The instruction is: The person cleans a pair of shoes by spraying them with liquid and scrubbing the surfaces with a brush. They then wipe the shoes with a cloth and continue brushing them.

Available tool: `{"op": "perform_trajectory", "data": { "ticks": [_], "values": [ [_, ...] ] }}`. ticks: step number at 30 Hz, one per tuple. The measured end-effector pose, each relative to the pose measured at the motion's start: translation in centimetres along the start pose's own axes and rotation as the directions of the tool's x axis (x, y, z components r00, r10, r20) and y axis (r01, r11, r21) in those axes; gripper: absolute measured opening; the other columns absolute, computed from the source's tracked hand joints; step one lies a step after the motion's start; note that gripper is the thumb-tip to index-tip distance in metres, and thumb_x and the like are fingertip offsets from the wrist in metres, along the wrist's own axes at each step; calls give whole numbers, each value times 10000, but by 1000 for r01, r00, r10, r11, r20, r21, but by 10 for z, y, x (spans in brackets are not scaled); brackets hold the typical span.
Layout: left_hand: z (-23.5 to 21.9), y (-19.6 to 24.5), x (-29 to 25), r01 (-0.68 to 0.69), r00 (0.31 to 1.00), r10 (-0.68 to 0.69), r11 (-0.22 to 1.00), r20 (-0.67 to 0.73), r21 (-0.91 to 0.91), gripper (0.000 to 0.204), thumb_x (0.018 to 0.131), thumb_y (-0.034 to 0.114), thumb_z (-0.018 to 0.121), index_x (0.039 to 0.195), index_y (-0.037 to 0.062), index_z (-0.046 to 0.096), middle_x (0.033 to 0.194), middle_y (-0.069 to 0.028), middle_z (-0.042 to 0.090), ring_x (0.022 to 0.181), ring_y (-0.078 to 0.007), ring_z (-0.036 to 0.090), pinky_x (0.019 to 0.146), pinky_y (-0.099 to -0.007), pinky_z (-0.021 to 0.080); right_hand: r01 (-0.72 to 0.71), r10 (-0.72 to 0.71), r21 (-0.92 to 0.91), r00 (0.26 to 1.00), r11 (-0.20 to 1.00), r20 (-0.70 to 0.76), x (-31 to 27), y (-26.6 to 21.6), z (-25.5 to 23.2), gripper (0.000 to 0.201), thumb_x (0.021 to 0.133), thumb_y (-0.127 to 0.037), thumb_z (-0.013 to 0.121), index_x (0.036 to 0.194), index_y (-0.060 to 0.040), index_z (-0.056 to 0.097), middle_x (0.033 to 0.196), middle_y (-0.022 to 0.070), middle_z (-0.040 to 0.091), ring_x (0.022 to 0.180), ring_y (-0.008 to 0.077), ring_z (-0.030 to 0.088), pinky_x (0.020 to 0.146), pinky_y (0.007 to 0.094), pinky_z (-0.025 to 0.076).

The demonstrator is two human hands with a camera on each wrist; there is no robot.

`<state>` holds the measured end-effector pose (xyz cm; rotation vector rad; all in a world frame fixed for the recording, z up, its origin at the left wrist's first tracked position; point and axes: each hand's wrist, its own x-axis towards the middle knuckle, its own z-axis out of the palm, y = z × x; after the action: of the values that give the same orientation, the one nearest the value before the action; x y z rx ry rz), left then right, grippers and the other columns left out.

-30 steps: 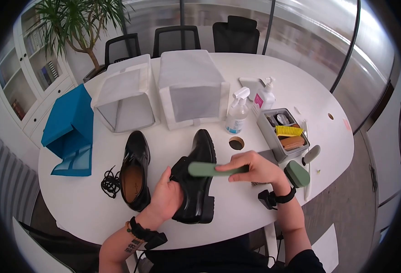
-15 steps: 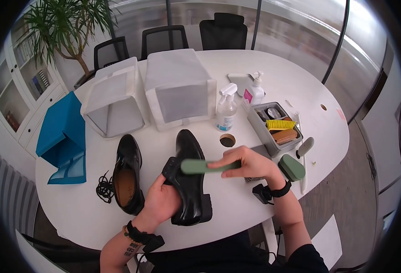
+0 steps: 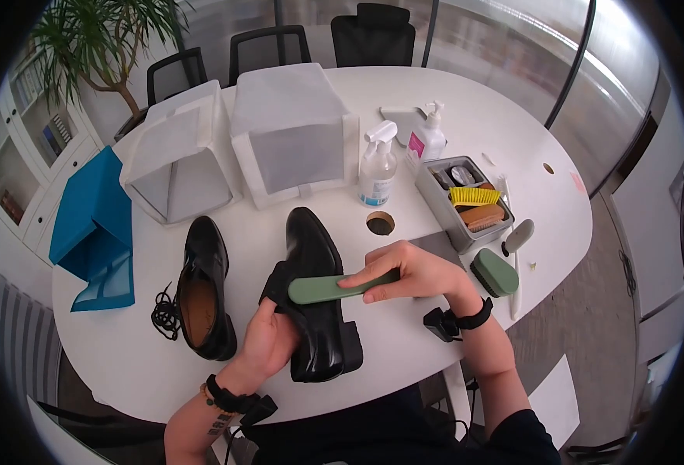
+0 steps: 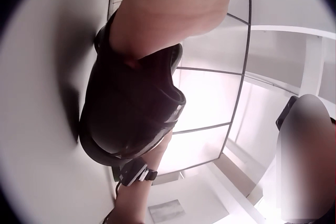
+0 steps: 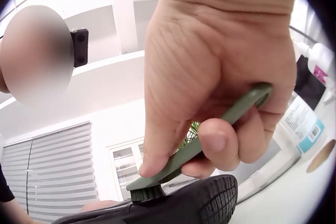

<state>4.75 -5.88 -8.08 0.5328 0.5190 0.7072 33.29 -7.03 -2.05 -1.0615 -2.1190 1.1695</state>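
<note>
A black leather shoe [image 3: 315, 260] lies tilted on its side in front of the person, its heel towards the near edge. The left hand [image 3: 271, 341] grips it at the opening; in the left wrist view the fingers go inside the shoe [image 4: 126, 113]. Pinched in the right hand [image 3: 416, 271] is a green-handled brush [image 3: 319, 289] lying across the shoe's upper. The right wrist view shows the green bristles [image 5: 148, 193] against the black leather, with the right hand [image 5: 220, 71] curled round the handle. A second black shoe [image 3: 205, 287] stands upright to the left.
Black laces [image 3: 166, 312] lie beside the second shoe. Behind are a blue box [image 3: 94, 209], two pale fabric boxes [image 3: 291, 132], a spray bottle [image 3: 378, 167] and a pump bottle [image 3: 430, 138]. Right are a grey bin [image 3: 460, 232] with brushes and another green brush [image 3: 497, 271].
The head view has shifted a little. The brush has moved slightly down the shoe's upper, and both hands still hold the same things.
</note>
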Motion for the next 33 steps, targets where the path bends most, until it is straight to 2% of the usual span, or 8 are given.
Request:
{"op": "perform_trajectory", "data": {
  "ticks": [2,7,10,13,19,25,28,33],
  "values": [
    [-2,-3,0,-22,1000,22,999,-21,23,600,1096,462,379,1531,49,367,1527,-111,479,1395,-255,465,1199,-442,315,58,-58,2,997,998,-56,3,2,4,389,886,-117,785,1271,-144,732,766,46,625,692,144,501,654,304,412],
    [2,1,0,12,1000,-11,999,-22,41,571,1098,453,378,1511,60,402,1509,-107,496,1386,-254,470,1194,-439,321,80,-71,34,973,996,-220,7,9,9,386,888,-106,780,1269,-140,732,772,48,632,696,141,508,659,303,420],
    [-8,1,1,-4,1000,3,1000,-16,-12,524,1094,404,411,1487,57,433,1484,-103,521,1360,-254,491,1183,-438,336,81,-68,72,983,994,-173,5,9,6,379,885,-100,781,1260,-132,737,771,49,637,696,138,515,661,301,426],
    [-15,1,1,-16,999,12,995,-36,-96,470,1085,336,431,1441,33,481,1450,-110,553,1330,-260,520,1163,-441,366,23,-34,133,996,991,80,0,5,-2,376,888,-95,774,1260,-137,737,879,59,712,773,117,591,731,272,483],
    [-13,1,2,51,999,-49,982,17,-182,423,1086,292,453,1442,66,483,1402,-84,578,1302,-251,536,1165,-431,361,37,-52,-71,975,997,-216,3,4,-1,376,879,-89,777,1251,-134,742,831,51,697,737,125,548,712,302,469],
    [-5,-4,4,95,995,-95,988,6,-119,504,1085,384,427,1458,48,470,1453,-95,550,1327,-250,514,1163,-433,356,-7,3,39,995,999,98,-3,3,-7,382,880,-61,779,1257,-107,733,899,80,736,720,127,567,707,288,482],
    [-2,-2,5,106,994,-102,987,39,-125,535,1082,414,414,1470,49,463,1466,-92,540,1332,-252,508,1167,-432,348,-42,39,-6,974,999,-221,1,4,-4,386,891,-48,764,1273,-77,715,1020,88,767,874,115,661,829,277,522],
    [-1,-2,4,71,997,-71,993,3,-92,541,1080,413,406,1478,50,458,1478,-91,532,1334,-250,506,1166,-426,348,-22,16,126,999,992,49,-4,-2,-7,393,886,-62,773,1274,-90,717,1076,90,771,869,110,665,828,276,519]
  ]
}}
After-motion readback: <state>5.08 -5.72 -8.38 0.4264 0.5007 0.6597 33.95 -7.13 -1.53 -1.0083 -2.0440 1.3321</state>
